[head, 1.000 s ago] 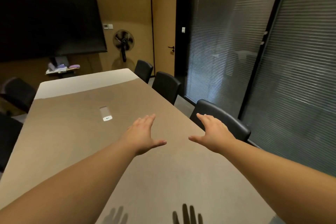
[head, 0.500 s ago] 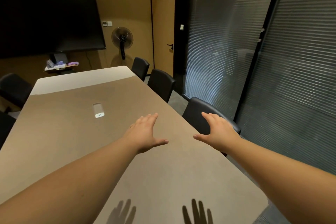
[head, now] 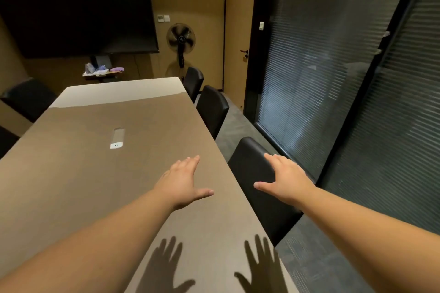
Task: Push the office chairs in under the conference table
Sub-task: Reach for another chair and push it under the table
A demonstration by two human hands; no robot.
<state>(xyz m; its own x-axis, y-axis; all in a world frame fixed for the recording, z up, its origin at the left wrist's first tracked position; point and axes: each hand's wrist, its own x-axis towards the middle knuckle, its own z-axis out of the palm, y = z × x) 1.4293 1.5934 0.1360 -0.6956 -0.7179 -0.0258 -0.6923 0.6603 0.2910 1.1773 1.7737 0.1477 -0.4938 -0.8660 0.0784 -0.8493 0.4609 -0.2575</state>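
Both hands are out in front, palms down and fingers spread, gripping nothing: the left hand hovers over the conference table close to its right long edge, while the right hand is past that edge, over the top of the nearest chair; whether the palm is actually touching the backrest cannot be told from here. On progress: along the right edge three black chairs stand in a row, and all three look drawn up close, backrests just beside the tabletop, so that side reads as largely done, with the nearest one perhaps due a last nudge. The middle chair and the far chair near the far right corner look tucked. The left edge is a different story: a chair by the far left corner sits angled and well apart from the table, and another dark shape at the left border is too cropped to judge, so that side appears to be what is left. The table's long axis runs away from the wearer toward the wall screen; the nearest chair's backrest lies roughly parallel to that right edge, its seat side facing left, in under the top.
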